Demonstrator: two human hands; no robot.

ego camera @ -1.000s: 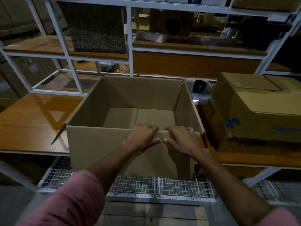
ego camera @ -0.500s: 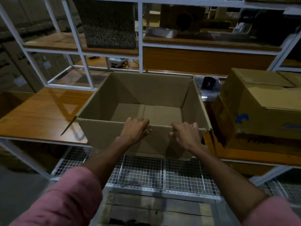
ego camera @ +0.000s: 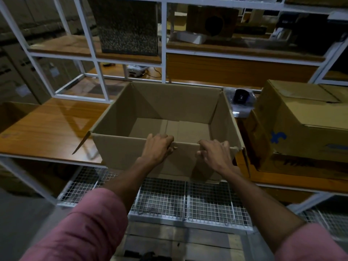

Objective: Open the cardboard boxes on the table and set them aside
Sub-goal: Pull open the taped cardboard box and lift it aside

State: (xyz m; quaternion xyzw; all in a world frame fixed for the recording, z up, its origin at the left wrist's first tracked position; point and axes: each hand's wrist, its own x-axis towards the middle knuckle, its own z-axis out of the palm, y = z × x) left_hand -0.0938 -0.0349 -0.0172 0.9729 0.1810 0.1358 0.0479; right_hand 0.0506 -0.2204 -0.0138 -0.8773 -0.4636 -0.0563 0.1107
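Note:
An open, empty cardboard box [ego camera: 175, 102] stands at the front edge of the wooden table [ego camera: 47, 127], its near wall hanging past the edge. Its near flap is folded down and out. My left hand [ego camera: 157, 147] grips the near rim of the box, fingers curled over it. My right hand [ego camera: 214, 154] grips the same rim a little to the right, the thumb on the outside. A second, closed cardboard box [ego camera: 305, 127] with a blue mark sits on the table to the right, on flattened cardboard.
A white metal shelf frame [ego camera: 163, 46] rises behind the table, holding a speckled dark box [ego camera: 128, 27] and other items. A black object in clear plastic [ego camera: 242, 98] lies behind the open box. Wire mesh baskets [ego camera: 169, 202] sit under the table front.
My hands have moved apart along the near rim. The box now sits a little higher and further back in view as my head shifted.

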